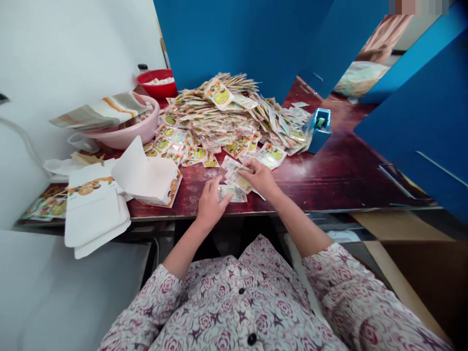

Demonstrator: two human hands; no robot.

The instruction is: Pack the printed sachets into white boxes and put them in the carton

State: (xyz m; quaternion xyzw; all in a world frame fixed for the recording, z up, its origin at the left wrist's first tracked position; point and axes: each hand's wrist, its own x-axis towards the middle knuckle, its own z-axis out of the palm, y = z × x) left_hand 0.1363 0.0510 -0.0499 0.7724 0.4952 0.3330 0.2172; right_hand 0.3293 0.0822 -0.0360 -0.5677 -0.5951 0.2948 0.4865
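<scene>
Packets in a large pile (219, 117) stood at the back of the table (321, 183) in the head view, just beyond both hands, probably so that they were within easy reach. Near the table's front edge, the right hand (260, 180) held flat packets (238, 178) at a slant, its grip narrow on their upper end, which left most of their faces uncovered. The left hand (212, 204) was just beside, its thumb over a lower packet (237, 194), perhaps to steady it; I could not tell whether that grip was pinched or merely resting.

Left of the hands, a carton (161, 178) stood with its white flap raised, leaving its inside exposed. White cartons (95, 214) beside it overhung the table edge, seemingly for lack of room. Behind them, a pink basin (135, 136) carried a striped sheet (106, 112), possibly as a loose cover, and a red bowl (165, 90) sat farther back. Right of the pile stood a blue holder (318, 140), apart from the hands, presumably out of their way.
</scene>
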